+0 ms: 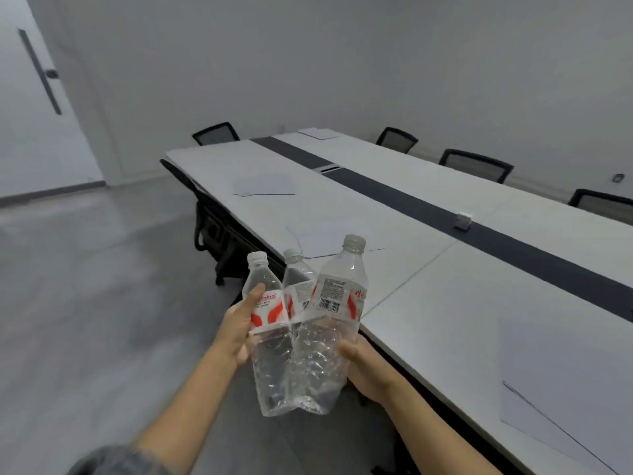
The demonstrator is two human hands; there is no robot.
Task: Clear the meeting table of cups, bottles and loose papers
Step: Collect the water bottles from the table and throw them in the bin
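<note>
Both hands meet at lower centre of the frame, clasping three clear bottles in a fan over the floor (102, 303), just beside the tabletop (445, 303) edge. Left hand (239, 332) curls round the left bottle (265, 313), thumb pressed up its front. Right hand (359, 366) grips the right bottle (337, 303) low on its crumpled body. Middle bottle (297, 286) sits wedged between the two; which hand holds it I cannot tell. All three are capped and tilt away. Loose papers (263, 185) lie on the tabletop at centre, more sheets (565, 371) at lower right.
</note>
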